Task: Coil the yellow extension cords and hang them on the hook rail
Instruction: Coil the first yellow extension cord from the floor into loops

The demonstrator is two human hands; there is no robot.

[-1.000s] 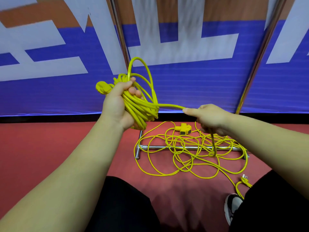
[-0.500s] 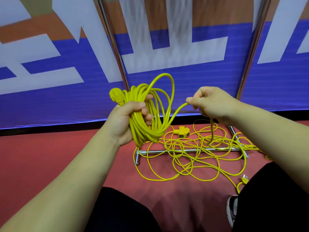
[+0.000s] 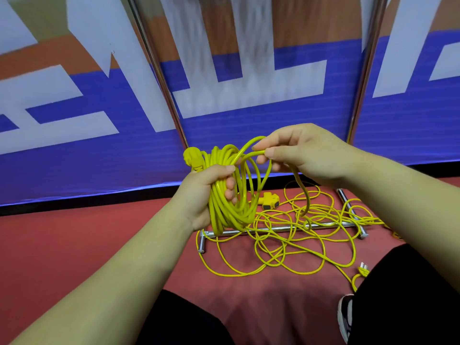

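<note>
My left hand (image 3: 206, 192) grips a coil of yellow extension cord (image 3: 231, 210), held upright at chest height, with a yellow plug end (image 3: 193, 156) sticking out above the fist. My right hand (image 3: 303, 153) pinches a fresh loop of the same cord right at the top of the coil, close to the left hand. From that hand the cord drops to a loose tangle of yellow cord (image 3: 286, 245) on the red floor. A yellow multi-socket head (image 3: 270, 202) lies in the tangle, and a plug (image 3: 363, 268) rests at the tangle's right end.
A chrome floor frame (image 3: 273, 230) lies under the tangle, with two slanted chrome poles (image 3: 159, 80) rising from it before a blue and white banner wall. My dark trouser legs and a shoe (image 3: 344, 317) fill the bottom edge.
My right hand has carried the cord up and left to the coil, closing a new loop against my left hand. The coil has dropped a little lower and gained cord.
</note>
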